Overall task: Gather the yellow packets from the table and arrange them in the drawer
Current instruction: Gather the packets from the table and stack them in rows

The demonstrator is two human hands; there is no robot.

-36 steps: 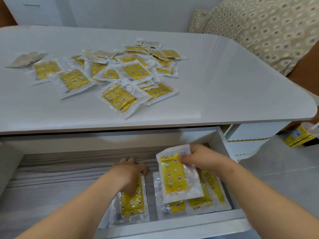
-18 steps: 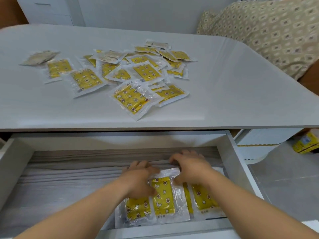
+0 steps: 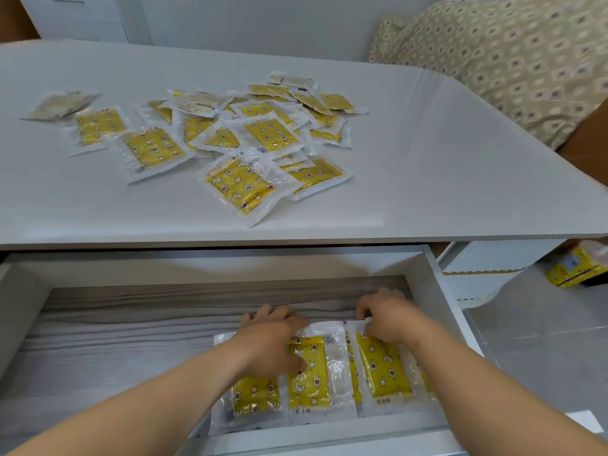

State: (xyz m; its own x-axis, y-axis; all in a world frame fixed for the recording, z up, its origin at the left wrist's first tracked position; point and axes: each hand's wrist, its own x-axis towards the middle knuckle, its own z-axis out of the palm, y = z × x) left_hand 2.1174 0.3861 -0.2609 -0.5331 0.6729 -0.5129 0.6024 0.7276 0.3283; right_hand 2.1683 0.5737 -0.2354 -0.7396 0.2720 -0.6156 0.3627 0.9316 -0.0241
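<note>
While the left hand [image 3: 273, 339] lies flat on yellow packets [image 3: 307, 376], the right hand [image 3: 390, 319] touches the neighbouring packet [image 3: 385, 373] just beside it, grip unclear.

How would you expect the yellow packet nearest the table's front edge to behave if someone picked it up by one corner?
The packet would probably flop and sag, since its clear edges are crinkled and the yellow filling looks soft. Its glossy surface may be slippery to pinch. Lying flat on the table, it looks light, so it should slide, not roll.
</note>
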